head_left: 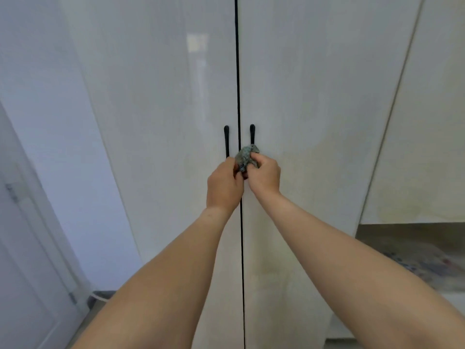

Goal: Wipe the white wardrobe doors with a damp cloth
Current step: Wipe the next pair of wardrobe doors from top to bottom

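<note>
Both bare forearms reach forward from the bottom of the view and meet at the middle of the wardrobe. The left hand point(224, 183) and the right hand point(264, 173) are close together, each with fingers curled onto the same bunched grey-green cloth point(246, 157), which sits crumpled between them just in front of the seam where the two white wardrobe doors point(156, 102) meet. Behind the cloth stand the two black handles point(226, 141), one on each door, the right one partly hidden by the wad. The step looks like readying the cloth, bunching or refolding it, not a wiping stroke. The next move likely calls for one hand to flatten the cloth against a door panel and sweep across it.
</note>
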A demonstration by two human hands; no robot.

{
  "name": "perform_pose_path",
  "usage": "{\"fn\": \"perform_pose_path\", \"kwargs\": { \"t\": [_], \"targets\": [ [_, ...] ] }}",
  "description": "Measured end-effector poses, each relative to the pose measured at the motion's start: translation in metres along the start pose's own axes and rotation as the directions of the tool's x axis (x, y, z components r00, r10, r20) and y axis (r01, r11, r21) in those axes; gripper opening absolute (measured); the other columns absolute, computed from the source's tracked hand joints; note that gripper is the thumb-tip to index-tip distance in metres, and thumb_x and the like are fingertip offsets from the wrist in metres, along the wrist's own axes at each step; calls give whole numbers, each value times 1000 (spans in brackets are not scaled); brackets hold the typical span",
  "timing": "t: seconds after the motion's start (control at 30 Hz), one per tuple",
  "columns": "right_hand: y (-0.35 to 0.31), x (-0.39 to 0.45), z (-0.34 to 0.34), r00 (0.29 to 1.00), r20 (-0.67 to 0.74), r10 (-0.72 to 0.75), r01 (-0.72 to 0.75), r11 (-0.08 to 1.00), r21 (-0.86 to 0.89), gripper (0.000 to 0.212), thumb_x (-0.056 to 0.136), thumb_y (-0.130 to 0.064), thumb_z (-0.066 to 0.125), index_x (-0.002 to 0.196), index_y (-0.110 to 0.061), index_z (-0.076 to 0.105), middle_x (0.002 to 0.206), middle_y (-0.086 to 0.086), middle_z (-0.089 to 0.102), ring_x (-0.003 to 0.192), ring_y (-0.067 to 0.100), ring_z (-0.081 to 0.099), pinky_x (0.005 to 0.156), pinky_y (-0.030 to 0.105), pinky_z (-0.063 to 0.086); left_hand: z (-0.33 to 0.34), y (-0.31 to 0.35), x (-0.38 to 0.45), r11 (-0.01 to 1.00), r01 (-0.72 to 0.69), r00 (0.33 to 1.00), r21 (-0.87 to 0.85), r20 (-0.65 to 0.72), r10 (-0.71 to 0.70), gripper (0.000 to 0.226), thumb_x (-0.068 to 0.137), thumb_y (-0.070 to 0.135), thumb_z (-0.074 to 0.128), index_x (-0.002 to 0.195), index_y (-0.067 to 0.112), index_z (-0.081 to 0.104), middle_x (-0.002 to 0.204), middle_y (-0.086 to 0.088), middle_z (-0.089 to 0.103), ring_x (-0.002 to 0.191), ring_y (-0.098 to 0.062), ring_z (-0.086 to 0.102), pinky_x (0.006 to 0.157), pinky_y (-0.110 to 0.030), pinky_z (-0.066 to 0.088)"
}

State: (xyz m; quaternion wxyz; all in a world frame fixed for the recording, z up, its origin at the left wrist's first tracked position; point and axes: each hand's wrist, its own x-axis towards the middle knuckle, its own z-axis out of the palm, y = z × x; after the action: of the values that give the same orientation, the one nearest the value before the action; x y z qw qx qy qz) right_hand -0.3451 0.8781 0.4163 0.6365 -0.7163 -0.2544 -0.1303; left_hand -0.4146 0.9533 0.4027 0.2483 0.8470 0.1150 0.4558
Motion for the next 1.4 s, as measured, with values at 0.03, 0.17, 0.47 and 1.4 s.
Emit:
{"fn": "perform_pose_path", "kwargs": {
  "t": [0.03, 0.17, 0.47, 1.4],
  "targets": [
    [0, -1, -8, 998, 46, 46, -52, 992, 117, 39, 90, -3, 52, 122, -16, 69, 103, -9, 70, 90, 13, 68, 84, 33, 58, 1, 5, 0, 999, -33, 999, -17, -2, 32, 16, 91, 6, 54, 84, 21, 49, 77, 5, 55, 65, -9, 48, 58, -19, 33],
    [3, 3, -35, 969, 188, 159, -223, 890, 397, 38, 97, 0, 51, 131, -11, 63, 114, 5, 71, 99, 19, 70, 78, 36, 61, 18, 24, 1, 993, -57, 998, -105, 30, 61, 15, 90, 3, 51, 86, 17, 54, 79, 8, 57, 69, -4, 52, 61, -12, 36],
    [-23, 76, -95, 776, -235, -585, 399, 744, -535, 41, 92, -9, 42, 124, -13, 67, 122, 4, 69, 109, 25, 63, 89, 31, 49, 38, 39, 21, 982, -89, 986, 169, -122, 111, 66, 90, 0, 50, 153, 7, 31, 162, -15, 20, 152, -26, 12, 119, -30, 20],
    [76, 146, -200, 615, -216, -759, 397, 534, -746, 48, 85, 10, 46, 129, -2, 60, 143, 19, 52, 136, 41, 43, 113, 51, 36, 123, 70, 23, 894, 259, 962, 367, -182, -204, 148, 64, 69, 76, 150, -5, -20, 161, -27, -12, 151, -37, -15, 125, -46, 5]
  ]
}}
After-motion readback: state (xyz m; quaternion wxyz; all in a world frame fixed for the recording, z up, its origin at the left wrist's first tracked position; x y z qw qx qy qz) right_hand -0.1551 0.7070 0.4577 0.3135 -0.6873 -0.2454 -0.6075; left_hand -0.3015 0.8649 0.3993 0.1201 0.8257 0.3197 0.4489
